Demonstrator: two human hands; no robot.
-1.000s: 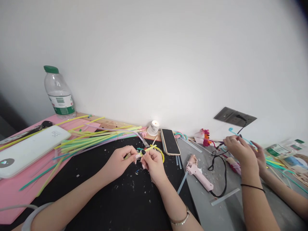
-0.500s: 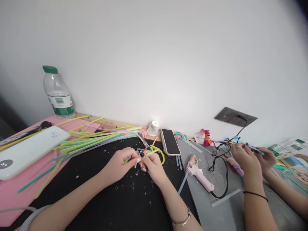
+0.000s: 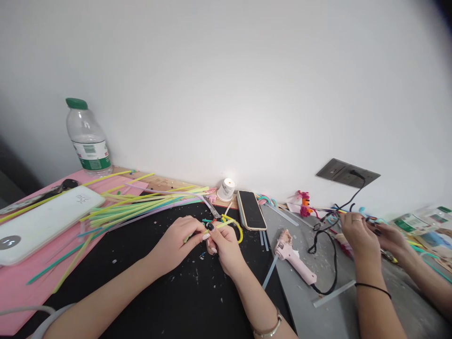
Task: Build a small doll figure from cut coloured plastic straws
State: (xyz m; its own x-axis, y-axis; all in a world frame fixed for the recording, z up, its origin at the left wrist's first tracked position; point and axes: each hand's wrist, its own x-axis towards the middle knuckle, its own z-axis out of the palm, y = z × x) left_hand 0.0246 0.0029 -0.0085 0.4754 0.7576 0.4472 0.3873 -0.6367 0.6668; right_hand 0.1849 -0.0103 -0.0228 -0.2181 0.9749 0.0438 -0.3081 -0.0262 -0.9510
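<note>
Over the black mat, my left hand (image 3: pixel 179 238) and my right hand (image 3: pixel 226 247) meet fingertip to fingertip. Both are closed in a pinch on a pale yellow pipe cleaner (image 3: pixel 225 223), whose end sticks out past my right thumb. A bit of green shows inside my left fingers; the rest there is hidden. Just behind my right hand lie a bent bright yellow pipe cleaner (image 3: pixel 240 234) and a pair of scissors (image 3: pixel 212 207), partly covered.
Loose pipe cleaners (image 3: pixel 123 207), a white power bank (image 3: pixel 49 221) and a bottle (image 3: pixel 88 141) lie leftward. Behind are a paper cup (image 3: pixel 226 189) and phone (image 3: pixel 252 210). Rightward lies a corded pink glue gun (image 3: pixel 294 259), beside a co-worker's hands (image 3: pixel 360 230).
My fingertips have shifted slightly on the pale yellow pipe cleaner, still pinching it. The co-worker's hands have turned, and the blue strip in them shows less. The view has moved slightly.
</note>
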